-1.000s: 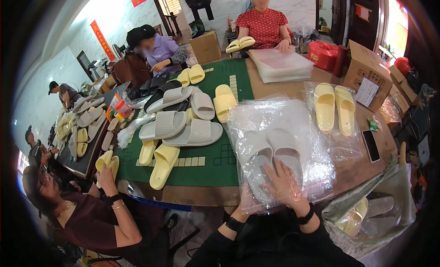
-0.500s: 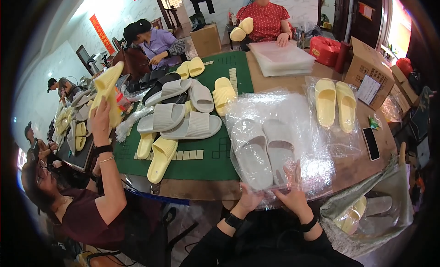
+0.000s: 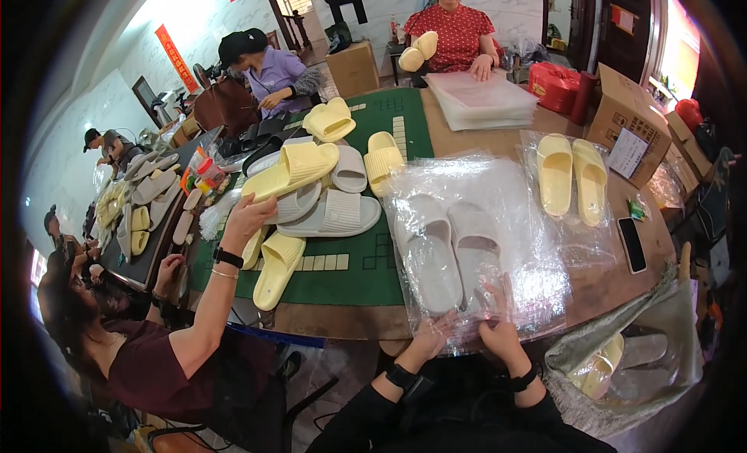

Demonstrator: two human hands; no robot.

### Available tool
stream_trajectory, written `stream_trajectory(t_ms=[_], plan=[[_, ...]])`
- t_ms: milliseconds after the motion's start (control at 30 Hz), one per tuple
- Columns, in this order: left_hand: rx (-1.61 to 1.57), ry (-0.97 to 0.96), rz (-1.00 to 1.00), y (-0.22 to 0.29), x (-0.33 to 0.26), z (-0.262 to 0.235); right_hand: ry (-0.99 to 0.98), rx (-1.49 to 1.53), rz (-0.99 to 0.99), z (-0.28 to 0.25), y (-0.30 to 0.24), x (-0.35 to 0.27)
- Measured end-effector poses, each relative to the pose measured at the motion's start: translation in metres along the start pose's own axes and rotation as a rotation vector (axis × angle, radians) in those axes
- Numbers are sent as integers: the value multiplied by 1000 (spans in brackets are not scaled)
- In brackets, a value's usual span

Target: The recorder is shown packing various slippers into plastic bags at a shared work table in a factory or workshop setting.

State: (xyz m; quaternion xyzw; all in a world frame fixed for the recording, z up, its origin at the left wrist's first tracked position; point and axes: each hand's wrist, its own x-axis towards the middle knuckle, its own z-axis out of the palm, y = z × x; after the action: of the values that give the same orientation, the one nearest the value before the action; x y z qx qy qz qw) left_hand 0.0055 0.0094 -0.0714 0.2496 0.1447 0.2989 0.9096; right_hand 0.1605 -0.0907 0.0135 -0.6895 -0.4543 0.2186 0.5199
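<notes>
Head view looks down on a clear plastic bag (image 3: 475,243) lying on the brown table (image 3: 622,289), with a pair of grey slippers (image 3: 451,251) side by side inside it. At the bag's near edge, the left hand (image 3: 432,338) pinches the film between curled fingers, and just beside it the right hand (image 3: 498,324) does the same, fingers partly spread over the plastic. Right of the bag lies a bagged yellow pair (image 3: 572,177); left of it, a co-worker's hand (image 3: 247,219) lifts a yellow slipper (image 3: 292,169) over the green mat (image 3: 350,270).
</notes>
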Motion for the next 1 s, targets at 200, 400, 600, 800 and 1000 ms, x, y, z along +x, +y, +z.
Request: stream_trajectory(t_ms=[200, 400, 600, 800, 1000], plan=[[29, 94, -45, -3, -2, -7, 4, -137, -61, -3, -8, 3], [142, 134, -45, -1, 0, 9, 86, -171, 73, -3, 11, -2], [99, 107, -81, -2, -1, 4, 312, -525, -221, 5, -13, 10], [75, 45, 5, 27, 1, 74, 347, -551, -284, 4, 5, 12], [250, 76, 20, 12, 1, 35, 183, -254, -211, 28, -38, 7]])
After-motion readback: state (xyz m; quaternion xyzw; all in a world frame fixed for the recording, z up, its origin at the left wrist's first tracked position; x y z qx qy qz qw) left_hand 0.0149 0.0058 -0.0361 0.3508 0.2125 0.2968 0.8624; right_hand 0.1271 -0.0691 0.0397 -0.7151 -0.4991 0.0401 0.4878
